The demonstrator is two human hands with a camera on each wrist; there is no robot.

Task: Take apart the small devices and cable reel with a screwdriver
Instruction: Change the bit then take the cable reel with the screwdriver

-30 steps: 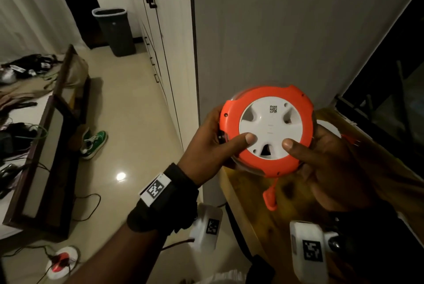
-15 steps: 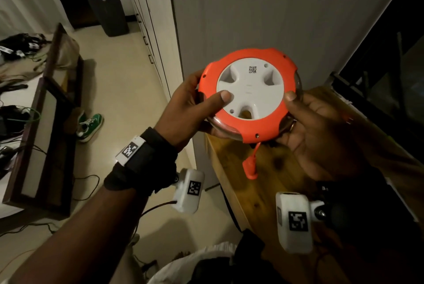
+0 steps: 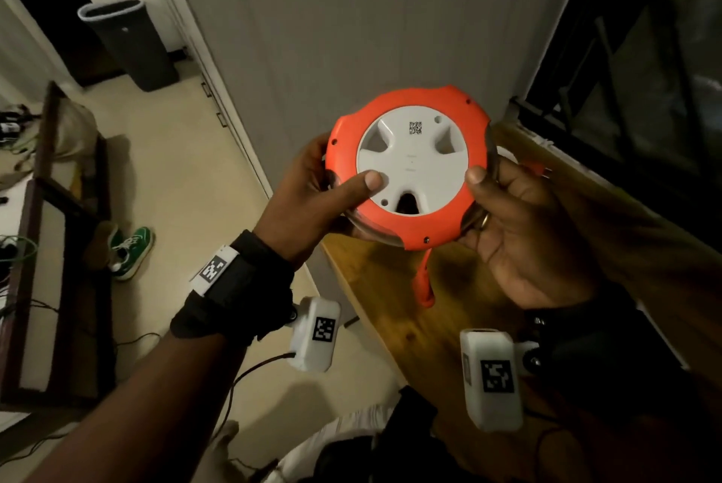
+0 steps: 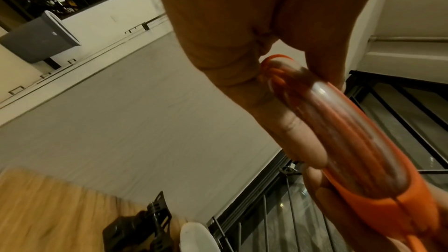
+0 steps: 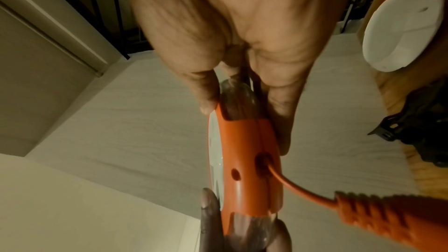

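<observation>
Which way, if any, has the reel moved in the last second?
No. The reel is still above the table's left corner, with its cord hanging over the wood. Only the camera shifted.

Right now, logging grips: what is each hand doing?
Left hand: holding the cable reel, thumb on its white face.
Right hand: holding the same reel's opposite edge.

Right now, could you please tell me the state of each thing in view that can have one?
cable reel: held up off the wooden table, casing closed, screws in.
cable plug: hanging free below the reel.
left hand: grips the reel's left edge, thumb on the white hub.
right hand: grips the reel's right edge.
bin: upright on the floor, open top.
</observation>
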